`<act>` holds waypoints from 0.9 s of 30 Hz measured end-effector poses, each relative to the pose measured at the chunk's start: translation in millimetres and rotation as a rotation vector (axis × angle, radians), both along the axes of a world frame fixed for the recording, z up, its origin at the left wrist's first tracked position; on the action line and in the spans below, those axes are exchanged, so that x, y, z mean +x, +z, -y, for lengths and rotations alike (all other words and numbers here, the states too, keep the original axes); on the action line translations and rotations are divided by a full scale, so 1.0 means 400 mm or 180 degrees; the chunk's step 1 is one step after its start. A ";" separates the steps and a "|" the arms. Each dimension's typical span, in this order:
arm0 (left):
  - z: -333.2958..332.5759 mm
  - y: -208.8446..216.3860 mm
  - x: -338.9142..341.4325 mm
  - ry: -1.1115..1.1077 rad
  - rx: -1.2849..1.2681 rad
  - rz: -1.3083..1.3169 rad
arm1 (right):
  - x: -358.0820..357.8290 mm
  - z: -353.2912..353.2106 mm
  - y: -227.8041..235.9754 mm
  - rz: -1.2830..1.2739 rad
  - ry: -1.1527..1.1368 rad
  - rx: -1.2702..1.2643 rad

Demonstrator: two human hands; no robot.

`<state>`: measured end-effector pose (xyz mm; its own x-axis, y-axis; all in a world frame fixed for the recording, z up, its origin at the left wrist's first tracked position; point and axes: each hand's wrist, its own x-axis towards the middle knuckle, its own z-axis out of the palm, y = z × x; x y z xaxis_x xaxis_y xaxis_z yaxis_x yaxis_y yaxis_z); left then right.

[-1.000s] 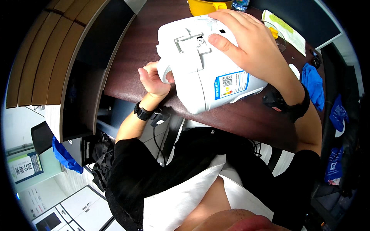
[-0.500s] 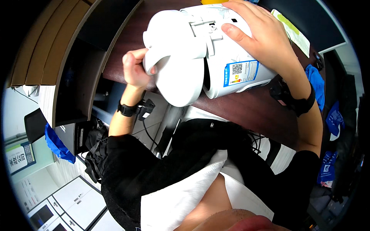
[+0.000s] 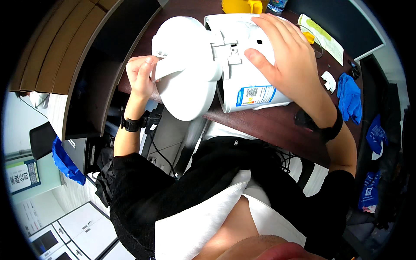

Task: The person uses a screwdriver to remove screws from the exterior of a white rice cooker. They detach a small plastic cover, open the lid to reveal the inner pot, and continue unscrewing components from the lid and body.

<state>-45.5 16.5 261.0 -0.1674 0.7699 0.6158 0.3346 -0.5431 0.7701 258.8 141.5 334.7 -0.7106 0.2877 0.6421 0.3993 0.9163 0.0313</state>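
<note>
A white rice-cooker-like appliance lies on its side on the dark red-brown table, its round body (image 3: 242, 80) to the right and its domed lid (image 3: 186, 97) swung away to the left. The two meet at a hinge (image 3: 225, 50), with a dark gap beside it. My left hand (image 3: 141, 77) is closed around the end of the lid's curved handle (image 3: 170, 67). Across the top of the body lies my right hand (image 3: 288, 58), fingers wrapped over its far side and thumb apart. A blue-edged label shows on the body. The inside is hidden.
Behind the body stand a yellow container (image 3: 242, 6) and a bottle (image 3: 277, 4). To the right are a blue cloth (image 3: 349, 97), a small white piece (image 3: 328, 81) and a green-and-white sheet (image 3: 323, 37). A dark shelf (image 3: 93, 82) borders the left; a cable hangs from my left wrist.
The appliance has shifted left with both hands on it. Its lid and handle have turned, and the body's rim now shows at the far side. More of the yellow container is visible.
</note>
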 end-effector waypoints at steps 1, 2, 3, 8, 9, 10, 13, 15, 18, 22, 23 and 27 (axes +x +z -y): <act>-0.010 0.017 0.000 -0.0009 0.0082 -0.0226 | 0.011 0.006 0.000 -0.0060 -0.0063 -0.0055; -0.021 0.038 0.002 -0.0027 0.0154 -0.0445 | 0.025 0.007 -0.009 -0.0122 -0.0094 0.0065; -0.036 0.059 0.005 -0.0049 0.0228 -0.0663 | 0.043 0.005 -0.019 -0.0182 -0.0129 0.0186; -0.103 0.174 -0.010 -0.0264 0.0756 -0.1674 | 0.126 0.088 -0.022 0.0068 -0.0214 -0.0241; -0.121 0.197 -0.012 -0.0311 0.0932 -0.1913 | 0.143 0.100 -0.021 0.0114 -0.0210 -0.0200; -0.137 0.224 -0.011 -0.0327 0.1081 -0.2072 | 0.158 0.109 -0.019 0.0161 -0.0202 -0.0160; -0.149 0.332 -0.011 -0.0256 0.1455 -0.2712 | 0.202 0.093 0.006 0.0121 0.0200 -0.0315; -0.162 0.367 -0.012 -0.0144 0.1794 -0.3008 | 0.226 0.067 0.025 0.0121 0.0516 -0.0659; -0.148 0.401 -0.004 -0.0040 0.2006 -0.3377 | 0.233 0.019 0.039 -0.0057 0.0489 -0.0749; -0.121 0.401 0.018 -0.0119 0.2048 -0.3439 | 0.204 -0.062 0.076 -0.0035 0.0781 -0.0828; -0.114 0.402 0.027 -0.0101 0.2167 -0.3530 | 0.193 -0.085 0.081 0.0086 0.0887 -0.1022; -0.069 0.429 0.047 0.0068 0.2579 -0.3984 | 0.113 -0.112 0.165 0.0959 0.0980 -0.1546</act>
